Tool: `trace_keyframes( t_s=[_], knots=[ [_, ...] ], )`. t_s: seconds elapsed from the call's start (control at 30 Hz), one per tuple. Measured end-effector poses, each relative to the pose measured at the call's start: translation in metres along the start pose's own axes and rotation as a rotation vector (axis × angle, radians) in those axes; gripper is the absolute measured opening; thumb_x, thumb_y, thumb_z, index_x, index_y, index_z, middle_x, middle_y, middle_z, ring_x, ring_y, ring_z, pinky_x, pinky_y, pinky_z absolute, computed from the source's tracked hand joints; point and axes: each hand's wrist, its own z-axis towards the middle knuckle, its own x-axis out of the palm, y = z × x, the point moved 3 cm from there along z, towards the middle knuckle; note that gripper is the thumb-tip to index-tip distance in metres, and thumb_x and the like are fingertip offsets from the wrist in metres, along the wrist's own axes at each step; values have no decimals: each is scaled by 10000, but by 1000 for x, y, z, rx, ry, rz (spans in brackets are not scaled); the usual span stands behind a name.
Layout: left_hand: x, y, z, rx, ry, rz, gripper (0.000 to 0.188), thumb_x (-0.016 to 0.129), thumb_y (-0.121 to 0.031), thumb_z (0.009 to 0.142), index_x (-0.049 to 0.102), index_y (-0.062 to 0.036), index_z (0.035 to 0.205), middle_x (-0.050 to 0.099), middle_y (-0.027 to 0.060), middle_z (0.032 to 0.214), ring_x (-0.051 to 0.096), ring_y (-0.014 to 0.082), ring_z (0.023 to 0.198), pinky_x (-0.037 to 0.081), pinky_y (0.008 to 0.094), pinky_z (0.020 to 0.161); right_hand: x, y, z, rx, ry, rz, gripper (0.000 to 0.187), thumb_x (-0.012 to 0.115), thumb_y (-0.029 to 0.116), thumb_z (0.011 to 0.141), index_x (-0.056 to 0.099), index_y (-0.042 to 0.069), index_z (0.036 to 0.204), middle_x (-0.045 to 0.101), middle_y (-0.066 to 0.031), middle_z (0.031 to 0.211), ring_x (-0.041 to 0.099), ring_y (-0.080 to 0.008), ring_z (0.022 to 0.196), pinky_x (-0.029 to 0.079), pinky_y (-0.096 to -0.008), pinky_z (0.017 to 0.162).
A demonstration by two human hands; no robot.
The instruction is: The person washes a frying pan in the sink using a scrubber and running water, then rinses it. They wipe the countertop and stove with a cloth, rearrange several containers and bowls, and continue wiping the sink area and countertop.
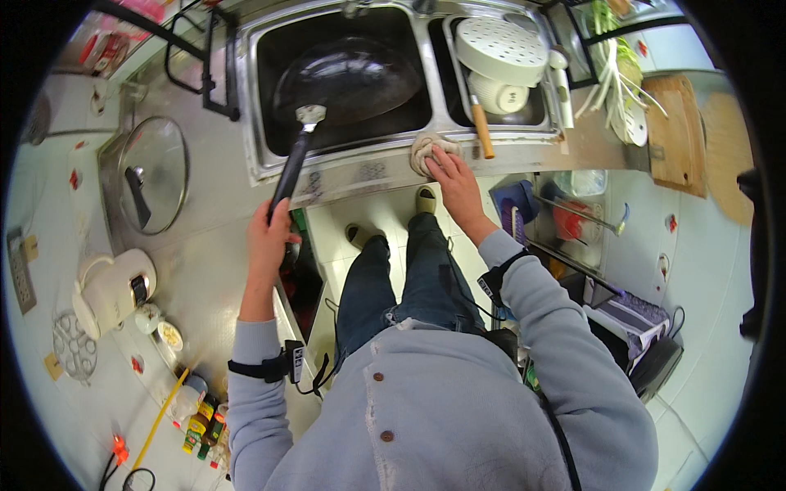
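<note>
A dark wok (352, 82) lies inside the left sink basin. My left hand (268, 241) is closed round a long black handle with a pale metal fitting at its far end, which meets the wok's near rim. At the front edge of the steel sink (344, 182), my right hand (454, 182) presses a crumpled beige cloth (427, 154) against the metal, its fingers bent over the cloth. Just right of the cloth, a wooden-handled tool (483, 135) sticks out over the sink's edge.
White perforated bowls (501, 51) are stacked in the right basin. A glass lid (155, 176) and a white kettle (115, 290) are on the left counter. Cutting boards (678, 135) and green onions (610, 69) are at the right. Black rack frames (217, 82) flank the sink.
</note>
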Motion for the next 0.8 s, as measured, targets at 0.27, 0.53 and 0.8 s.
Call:
trace_keyframes(
  t_s=[0.27,0.53,0.8],
  knots=[
    [-17,35,12,104,55,131,226,552,-248,961,571,-22,957,444,-26,696,479,54,538,501,220,492,-17,-38,-28,87,-15,55,369,580,-48,707,586,93,1049,530,-89,1138,500,-321,1024,440,-392,912],
    [-31,76,25,-51,47,166,227,534,-272,974,570,-48,959,511,-12,749,488,58,636,500,228,580,-46,-102,-56,126,-20,-84,410,568,-4,731,592,135,1116,549,-47,1189,529,-291,980,457,-382,865],
    [-52,82,36,-22,106,311,259,566,-269,961,579,-26,1049,581,11,829,515,63,694,442,212,620,-70,-183,-89,387,-100,-226,425,566,37,749,592,174,1151,573,-38,1191,544,-288,991,469,-404,813]
  ],
)
